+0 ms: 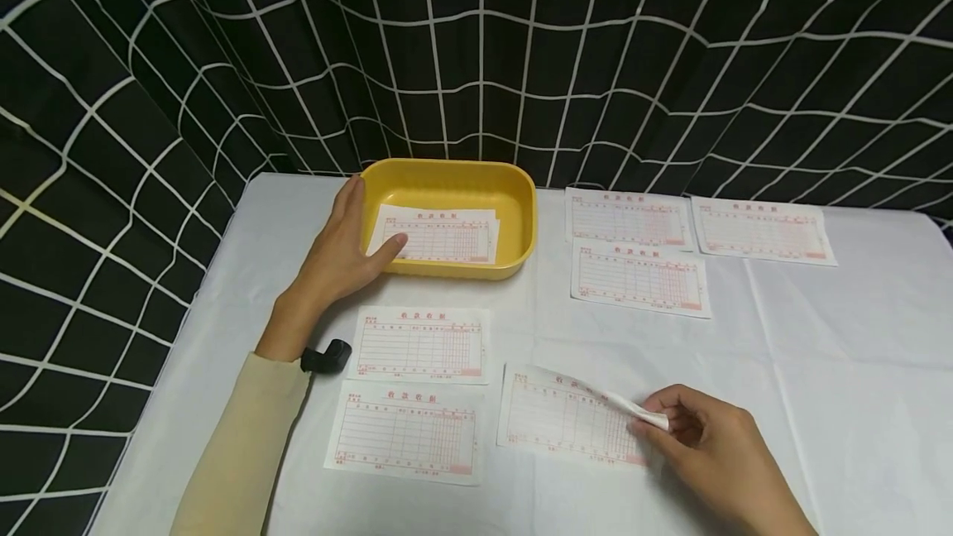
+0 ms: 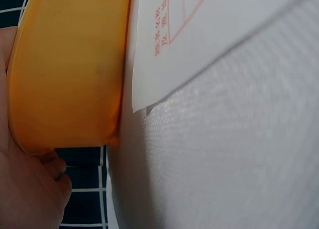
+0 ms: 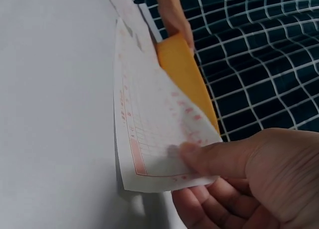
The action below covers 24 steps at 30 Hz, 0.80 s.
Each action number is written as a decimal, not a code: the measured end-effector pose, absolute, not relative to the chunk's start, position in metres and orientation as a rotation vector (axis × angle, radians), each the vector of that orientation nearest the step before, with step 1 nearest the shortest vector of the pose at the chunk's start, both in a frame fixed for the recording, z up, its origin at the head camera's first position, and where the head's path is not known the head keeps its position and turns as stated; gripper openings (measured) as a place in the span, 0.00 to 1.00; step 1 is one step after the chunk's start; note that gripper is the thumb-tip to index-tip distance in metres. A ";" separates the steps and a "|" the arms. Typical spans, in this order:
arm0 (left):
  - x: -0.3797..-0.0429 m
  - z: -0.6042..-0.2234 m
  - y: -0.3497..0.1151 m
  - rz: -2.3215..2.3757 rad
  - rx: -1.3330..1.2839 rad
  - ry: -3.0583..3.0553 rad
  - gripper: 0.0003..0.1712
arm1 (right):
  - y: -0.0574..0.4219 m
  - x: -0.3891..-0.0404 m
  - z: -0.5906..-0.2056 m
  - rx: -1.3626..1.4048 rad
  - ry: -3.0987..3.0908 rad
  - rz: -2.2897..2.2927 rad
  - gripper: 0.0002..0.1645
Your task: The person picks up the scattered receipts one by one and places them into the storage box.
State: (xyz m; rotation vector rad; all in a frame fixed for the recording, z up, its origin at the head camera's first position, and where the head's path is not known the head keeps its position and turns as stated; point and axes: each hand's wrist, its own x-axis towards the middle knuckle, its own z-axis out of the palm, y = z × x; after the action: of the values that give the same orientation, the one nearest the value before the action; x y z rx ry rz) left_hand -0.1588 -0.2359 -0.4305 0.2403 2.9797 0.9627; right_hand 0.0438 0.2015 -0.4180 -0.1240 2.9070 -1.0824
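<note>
On the white-covered counter (image 1: pixel 819 370), nearer the wearer and right of a yellow tray (image 1: pixel 454 270), a printed receipt form (image 1: pixel 558 416) rises at its right end, pinched by the fingers of the right hand (image 1: pixel 718 441). The left hand (image 1: pixel 335 251) grips the tray's left end, thumb over the near rim. The step in hand appears to be lifting the form; the next move calls for a steady pinch. Only the head view shows receipt slips (image 1: pixel 439 238) inside the tray; the right wrist view better reveals fingers curled beneath the form.
</note>
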 end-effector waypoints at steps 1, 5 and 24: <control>-0.159 -0.430 -0.236 0.963 0.237 2.975 0.63 | 0.202 0.042 -0.416 -0.112 2.910 -1.079 0.13; -0.158 -0.430 -0.236 0.963 0.223 2.966 0.63 | 0.205 0.034 -0.410 -0.051 2.881 -1.115 0.11; -0.158 -0.430 -0.235 0.956 0.212 2.968 0.63 | 0.230 -0.006 -0.380 -0.042 2.731 -1.264 0.07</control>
State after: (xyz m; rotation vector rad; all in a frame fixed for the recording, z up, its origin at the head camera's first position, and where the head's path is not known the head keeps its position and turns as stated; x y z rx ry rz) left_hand -0.1580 -0.2353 -0.4299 0.2125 2.9684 0.9561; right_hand -0.0064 0.2299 -0.3804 -0.0420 2.7307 -1.2642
